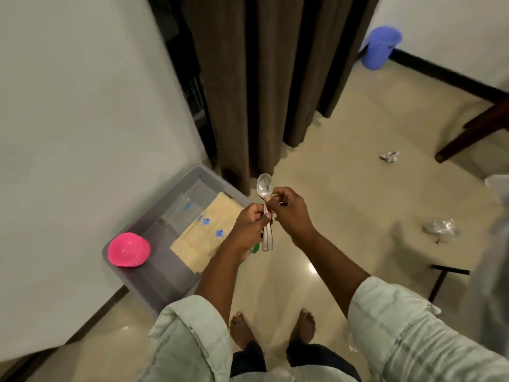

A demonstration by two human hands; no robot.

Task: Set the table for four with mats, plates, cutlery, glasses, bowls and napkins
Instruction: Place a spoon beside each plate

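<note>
— What stands by the far wall?
— A blue bucket (381,46), beside the dark brown curtain (264,78).
— And on the floor?
— Crumpled paper (389,156), a clear plastic wrapper (441,227), and a dark wooden furniture leg (468,133) at right.

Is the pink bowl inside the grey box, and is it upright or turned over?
Inside, upright. The pink bowl sits in the near left corner of the grey box, and its hollow faces up.
</note>
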